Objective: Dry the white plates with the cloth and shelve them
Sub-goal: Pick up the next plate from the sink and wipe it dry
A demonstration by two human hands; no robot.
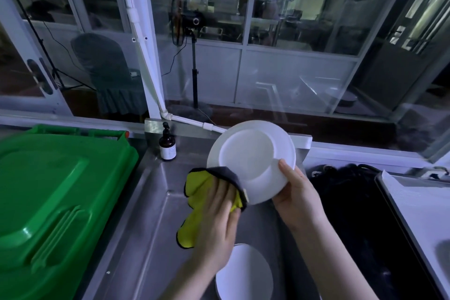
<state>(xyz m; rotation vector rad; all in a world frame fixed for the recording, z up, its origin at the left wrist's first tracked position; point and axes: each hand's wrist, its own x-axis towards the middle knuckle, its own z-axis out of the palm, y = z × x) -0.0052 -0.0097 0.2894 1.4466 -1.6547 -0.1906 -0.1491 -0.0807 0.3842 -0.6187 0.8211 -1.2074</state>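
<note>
I hold a white plate [250,153] tilted up over the steel sink [151,204], its underside facing me. My right hand [295,193] grips its lower right rim, thumb on the face. My left hand [215,217] presses a yellow cloth with a dark grey side [197,192] against the plate's lower left edge; the cloth wraps over the rim and hangs below the hand. A second white plate [246,275] lies in the sink beneath my forearms, partly hidden by them.
A green plastic bin lid [51,197] fills the left side. A brown pump bottle [167,145] stands at the sink's back corner. Dark netting or cables [350,197] lie right of the sink, beside a white tray-like surface [418,204]. Glass windows run behind.
</note>
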